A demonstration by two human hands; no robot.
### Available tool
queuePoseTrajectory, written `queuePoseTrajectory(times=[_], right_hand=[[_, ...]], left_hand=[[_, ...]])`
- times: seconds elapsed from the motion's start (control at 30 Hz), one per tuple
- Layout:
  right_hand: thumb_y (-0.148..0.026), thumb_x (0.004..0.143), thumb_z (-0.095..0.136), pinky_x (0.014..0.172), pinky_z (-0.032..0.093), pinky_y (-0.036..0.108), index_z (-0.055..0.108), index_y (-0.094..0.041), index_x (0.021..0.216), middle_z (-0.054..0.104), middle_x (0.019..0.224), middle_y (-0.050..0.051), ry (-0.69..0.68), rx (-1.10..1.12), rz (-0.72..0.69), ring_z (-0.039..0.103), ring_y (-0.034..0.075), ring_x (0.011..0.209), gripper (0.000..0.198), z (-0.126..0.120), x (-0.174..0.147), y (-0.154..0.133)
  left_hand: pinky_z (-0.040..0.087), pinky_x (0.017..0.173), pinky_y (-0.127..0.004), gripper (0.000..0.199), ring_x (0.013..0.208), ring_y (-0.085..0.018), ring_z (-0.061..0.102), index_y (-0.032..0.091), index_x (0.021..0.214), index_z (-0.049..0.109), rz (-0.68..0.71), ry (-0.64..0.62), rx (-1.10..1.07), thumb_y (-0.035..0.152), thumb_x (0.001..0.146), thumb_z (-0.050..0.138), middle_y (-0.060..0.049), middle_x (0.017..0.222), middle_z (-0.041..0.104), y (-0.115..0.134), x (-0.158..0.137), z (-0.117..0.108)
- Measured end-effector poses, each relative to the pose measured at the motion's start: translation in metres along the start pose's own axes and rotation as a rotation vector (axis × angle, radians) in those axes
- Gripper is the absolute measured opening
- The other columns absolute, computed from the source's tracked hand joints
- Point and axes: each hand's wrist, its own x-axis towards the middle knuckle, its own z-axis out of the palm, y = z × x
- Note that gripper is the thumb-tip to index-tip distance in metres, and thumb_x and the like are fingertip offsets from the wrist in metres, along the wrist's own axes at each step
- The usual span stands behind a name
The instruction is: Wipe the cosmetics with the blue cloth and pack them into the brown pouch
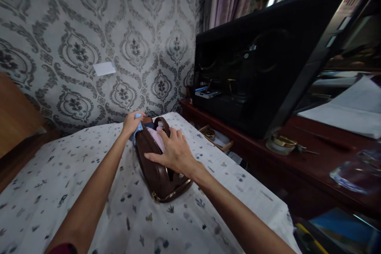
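Observation:
A brown leather bag [150, 162] with gold zippers lies on the patterned white bed sheet [119, 214], its top unzipped. Inside it a pale pink cloth [156, 139] and some dark blue and brown items show. At the bag's far left end my left hand [132, 123] has its fingers closed on a light blue cloth [138, 125]. Across the opening rests my right hand [175, 151], thumb and fingers spread over the bag's near side and handle; it holds nothing that I can see.
To the right a black computer case [238, 75] stands on a dark red desk [315, 131]. Tape rolls [279, 143] and papers [348, 99] lie on the desk. Below its edge is an open drawer [220, 139]. A wooden panel [14, 115] borders the left, and a patterned wall stands behind.

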Motion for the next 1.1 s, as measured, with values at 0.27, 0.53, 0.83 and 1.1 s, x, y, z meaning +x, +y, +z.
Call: queuePoseTrajectory(times=[0.27,0.53,0.83,1.1], right_hand=[[-0.071,0.077,0.069,0.104,0.039,0.050,0.052,-0.023,0.143,0.050,0.136,0.018,0.056,0.041,0.006,0.049,0.038,0.125,0.084,0.011,-0.001,0.001],[-0.070,0.080,0.066,0.104,0.039,0.051,0.053,-0.022,0.143,0.049,0.138,0.019,0.055,0.037,-0.017,0.047,0.039,0.128,0.081,0.012,0.000,0.002],[-0.068,0.076,0.072,0.105,0.040,0.050,0.046,-0.020,0.148,0.041,0.146,0.022,-0.038,0.112,0.035,0.046,0.041,0.131,0.090,0.001,0.002,-0.001],[-0.072,0.075,0.070,0.106,0.039,0.051,0.050,-0.016,0.144,0.043,0.147,0.024,-0.156,0.041,0.016,0.042,0.042,0.136,0.091,-0.006,0.030,-0.003]], left_hand=[[0.047,0.098,-0.027,0.051,0.118,-0.021,0.063,0.032,0.120,0.072,0.292,-0.471,0.454,0.012,0.077,0.053,0.002,0.128,0.071,0.050,0.012,0.000],[0.050,0.093,-0.034,0.047,0.115,-0.026,0.066,0.030,0.120,0.068,0.279,-0.594,0.726,0.010,0.081,0.052,-0.006,0.125,0.071,0.073,0.008,0.006],[0.050,0.090,-0.034,0.047,0.108,-0.027,0.069,0.033,0.122,0.068,0.238,-0.516,0.659,0.016,0.080,0.056,-0.005,0.117,0.075,0.066,0.006,0.013],[0.050,0.082,-0.028,0.033,0.095,-0.024,0.070,0.030,0.096,0.077,0.207,-0.373,0.412,0.014,0.071,0.063,-0.001,0.097,0.079,0.047,0.012,0.018]])
